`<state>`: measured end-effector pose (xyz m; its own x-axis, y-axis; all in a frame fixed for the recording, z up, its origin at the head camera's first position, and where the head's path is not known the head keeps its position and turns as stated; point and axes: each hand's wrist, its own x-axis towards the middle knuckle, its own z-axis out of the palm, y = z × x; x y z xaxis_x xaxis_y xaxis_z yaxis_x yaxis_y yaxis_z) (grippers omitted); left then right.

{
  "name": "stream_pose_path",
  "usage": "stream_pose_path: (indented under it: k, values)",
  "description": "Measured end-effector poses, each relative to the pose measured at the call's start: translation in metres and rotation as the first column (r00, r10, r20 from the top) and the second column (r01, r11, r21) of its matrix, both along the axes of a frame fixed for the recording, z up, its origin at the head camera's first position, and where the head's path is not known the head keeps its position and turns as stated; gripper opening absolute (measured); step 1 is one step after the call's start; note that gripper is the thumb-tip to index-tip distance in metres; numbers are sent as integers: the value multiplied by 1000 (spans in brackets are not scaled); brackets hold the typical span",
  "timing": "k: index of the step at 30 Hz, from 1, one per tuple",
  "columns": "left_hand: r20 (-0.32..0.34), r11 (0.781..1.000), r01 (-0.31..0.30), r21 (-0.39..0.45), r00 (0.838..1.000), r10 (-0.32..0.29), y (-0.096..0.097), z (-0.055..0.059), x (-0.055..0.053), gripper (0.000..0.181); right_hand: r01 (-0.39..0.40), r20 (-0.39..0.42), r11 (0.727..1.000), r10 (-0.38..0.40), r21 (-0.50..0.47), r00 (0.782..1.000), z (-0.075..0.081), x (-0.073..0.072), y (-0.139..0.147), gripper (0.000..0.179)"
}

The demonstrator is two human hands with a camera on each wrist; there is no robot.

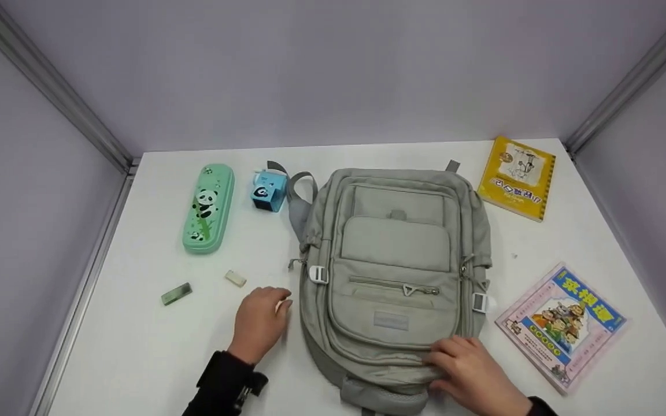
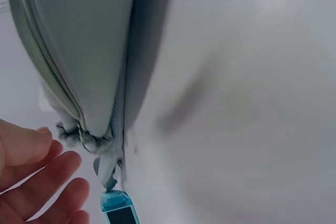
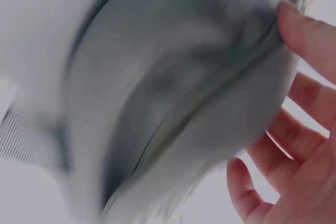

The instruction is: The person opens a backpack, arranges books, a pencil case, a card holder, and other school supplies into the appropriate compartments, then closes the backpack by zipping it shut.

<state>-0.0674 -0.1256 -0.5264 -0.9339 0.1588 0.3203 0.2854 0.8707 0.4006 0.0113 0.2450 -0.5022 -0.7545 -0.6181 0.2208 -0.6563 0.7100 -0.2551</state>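
Observation:
A grey-green backpack (image 1: 399,242) lies front up on the white table, its top toward the far wall. My left hand (image 1: 261,318) hovers beside its left edge, fingers loosely bent with nothing between them. In the left wrist view, those fingers (image 2: 44,187) are close to a dangling zipper pull (image 2: 84,137) on the bag's side. My right hand (image 1: 472,370) rests on the bag's lower right corner. The right wrist view is blurred; spread fingers (image 3: 294,135) lie along the rounded edge of the bag's fabric (image 3: 226,114), the thumb near its zipper seam.
Left of the bag lie a green panda pencil case (image 1: 208,208), a blue box-shaped item (image 1: 269,190), a green block (image 1: 176,294) and a small whitish eraser-like block (image 1: 235,278). On the right are a yellow book (image 1: 518,179) and a pink comic-style book (image 1: 562,328).

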Motion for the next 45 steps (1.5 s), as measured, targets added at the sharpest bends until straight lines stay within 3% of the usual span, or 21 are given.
stream_pose_path:
  k: [5, 11, 15, 21, 27, 30, 34, 37, 41, 45]
  values:
    - [78, 1000, 10, 19, 997, -11, 4, 2, 29, 5, 61, -50, 998, -60, 10, 997, -6, -3, 20, 33]
    - [177, 995, 64, 76, 981, -76, 15, 4, 55, 6, 6, -65, 995, -12, -102, 998, -9, -10, 25, 26]
    - [221, 994, 65, 82, 972, -82, 19, 2, 67, 10, 8, -80, 974, -27, -225, 996, -1, -18, 22, 28]
    - [252, 994, 40, 101, 966, -64, 18, 0, 74, 13, 27, -103, 929, -70, -370, 992, 18, -29, 17, 21]
    - [246, 992, 46, 114, 966, -73, 15, -1, 77, 8, 78, -95, 834, -154, -546, 984, 33, -38, 11, 20]
    - [242, 993, 38, 116, 968, -65, 15, 0, 76, 7, 102, -80, 786, -189, -610, 979, 37, -42, 8, 10]
    - [274, 993, 26, 119, 960, -58, 15, 1, 77, 8, 154, -50, 733, -249, -663, 967, 41, -46, 3, 12]
    - [307, 992, 29, 122, 950, -65, 15, 2, 78, 14, 200, -6, 669, -293, -715, 956, 44, -51, 0, 21]
    - [305, 991, 56, 121, 948, -90, 17, -1, 79, 22, 233, 49, 558, -324, -796, 945, 49, -58, -6, 15]
    - [280, 989, 89, 118, 953, -119, 18, -3, 81, 27, 229, 73, 488, -317, -843, 946, 53, -62, -11, 12]
